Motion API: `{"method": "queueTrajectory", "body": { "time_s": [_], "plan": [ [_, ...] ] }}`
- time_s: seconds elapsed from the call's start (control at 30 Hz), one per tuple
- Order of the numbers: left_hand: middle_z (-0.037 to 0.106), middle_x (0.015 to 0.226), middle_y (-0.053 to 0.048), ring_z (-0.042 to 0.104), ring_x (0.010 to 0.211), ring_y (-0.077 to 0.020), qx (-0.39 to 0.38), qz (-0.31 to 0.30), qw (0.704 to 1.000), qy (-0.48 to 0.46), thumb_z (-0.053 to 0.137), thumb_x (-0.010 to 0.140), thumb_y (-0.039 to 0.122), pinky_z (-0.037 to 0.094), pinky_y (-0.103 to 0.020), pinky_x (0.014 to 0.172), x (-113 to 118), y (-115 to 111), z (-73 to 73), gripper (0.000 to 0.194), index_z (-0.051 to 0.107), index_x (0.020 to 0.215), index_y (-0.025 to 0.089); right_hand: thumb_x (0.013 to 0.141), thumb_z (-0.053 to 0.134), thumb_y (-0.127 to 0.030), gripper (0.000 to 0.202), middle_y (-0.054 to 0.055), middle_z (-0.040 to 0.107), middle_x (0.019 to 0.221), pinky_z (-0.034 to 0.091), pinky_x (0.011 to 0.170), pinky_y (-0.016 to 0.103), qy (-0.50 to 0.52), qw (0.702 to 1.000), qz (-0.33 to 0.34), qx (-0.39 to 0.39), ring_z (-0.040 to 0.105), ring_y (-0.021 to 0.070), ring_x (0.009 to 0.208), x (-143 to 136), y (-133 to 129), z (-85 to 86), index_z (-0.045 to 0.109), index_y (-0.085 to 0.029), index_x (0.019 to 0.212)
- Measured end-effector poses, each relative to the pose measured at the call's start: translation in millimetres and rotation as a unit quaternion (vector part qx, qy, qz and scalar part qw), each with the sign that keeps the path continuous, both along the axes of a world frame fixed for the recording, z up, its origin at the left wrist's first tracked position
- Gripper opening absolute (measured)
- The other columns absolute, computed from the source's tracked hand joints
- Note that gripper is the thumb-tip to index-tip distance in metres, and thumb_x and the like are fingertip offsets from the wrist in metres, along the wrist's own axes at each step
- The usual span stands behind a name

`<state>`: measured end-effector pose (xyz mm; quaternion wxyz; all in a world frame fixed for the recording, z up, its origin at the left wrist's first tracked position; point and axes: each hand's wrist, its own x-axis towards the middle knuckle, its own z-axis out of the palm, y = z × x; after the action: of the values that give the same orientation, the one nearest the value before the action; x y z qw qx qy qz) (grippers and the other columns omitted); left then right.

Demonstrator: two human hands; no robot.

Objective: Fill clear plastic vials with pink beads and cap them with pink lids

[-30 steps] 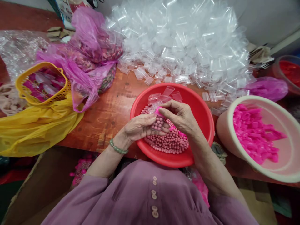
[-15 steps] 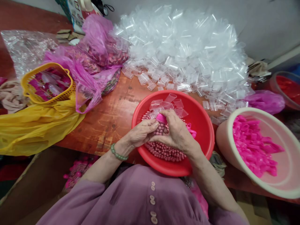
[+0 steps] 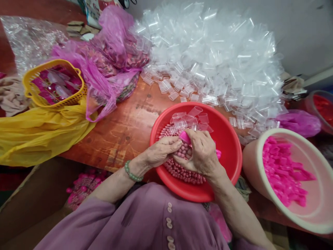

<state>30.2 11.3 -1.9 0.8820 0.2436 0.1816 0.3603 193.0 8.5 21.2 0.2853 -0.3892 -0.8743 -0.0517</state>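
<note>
A bright pink plastic piece [image 3: 185,137] with a rounded end is pinched between my two hands over the red basin [image 3: 231,152]. My left hand [image 3: 162,150], green bead bracelet at the wrist, has thumb and fingertips pressed together at the piece's left side. From the right, my right hand [image 3: 202,151] grips it with curled fingers, the thumb stretched below. Whether something clear is joined to the piece I cannot make out. Dusky pink beads [image 3: 182,172] fill the bottom of the basin. Several clear plastic tubes [image 3: 191,119] lie on the beads at the far side.
Behind the basin rises a big heap of clear tubes [image 3: 213,59]. A whitish tub [image 3: 321,177] of pink plastic pieces [image 3: 283,170] stands right. Leftward are a yellow basket [image 3: 58,100], a yellow bag [image 3: 44,139] and pink bags [image 3: 104,80]. An open box [image 3: 33,194] sits below the table.
The view has shifted a little, so the basin and hands appear slightly lower and farther right. Both hands stay on the pink piece, which is now tilted more.
</note>
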Motion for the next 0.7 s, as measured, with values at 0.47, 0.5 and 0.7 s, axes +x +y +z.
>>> {"method": "queueTrajectory", "body": {
  "time_s": [0.47,0.5,0.7],
  "plan": [
    [0.064,0.088,-0.004,0.061,0.079,-0.0109,0.081,-0.009,0.995,0.059,0.071,0.083,0.045,0.049,-0.024,0.077,-1.1,2.6,-7.4,0.034,0.070,0.094,0.012,0.087,0.068,-0.028,0.015,0.002,0.073,0.087,0.056,0.075,0.033,0.341,0.882,-0.047,-0.322,0.068,0.0157,0.076,7.6,1.8,3.6,0.071,-0.021,0.100],
    [0.064,0.087,-0.004,0.061,0.079,-0.0109,0.084,-0.010,0.995,0.058,0.070,0.083,0.045,0.049,-0.024,0.076,-1.3,2.7,-7.4,0.035,0.070,0.095,0.012,0.086,0.069,-0.026,0.014,0.002,0.073,0.087,0.057,0.075,0.033,0.336,0.888,-0.043,-0.311,0.068,0.0157,0.077,7.4,2.0,4.2,0.072,-0.021,0.099],
    [0.065,0.084,-0.004,0.061,0.077,-0.0106,0.057,-0.012,0.997,0.053,0.074,0.080,0.046,0.048,-0.023,0.074,-1.8,3.3,-4.0,0.036,0.070,0.089,0.011,0.088,0.066,-0.022,0.021,0.004,0.074,0.092,0.057,0.078,0.034,0.253,0.938,-0.019,-0.234,0.070,0.0172,0.082,9.7,1.0,6.5,0.068,-0.021,0.108]
  ]
}}
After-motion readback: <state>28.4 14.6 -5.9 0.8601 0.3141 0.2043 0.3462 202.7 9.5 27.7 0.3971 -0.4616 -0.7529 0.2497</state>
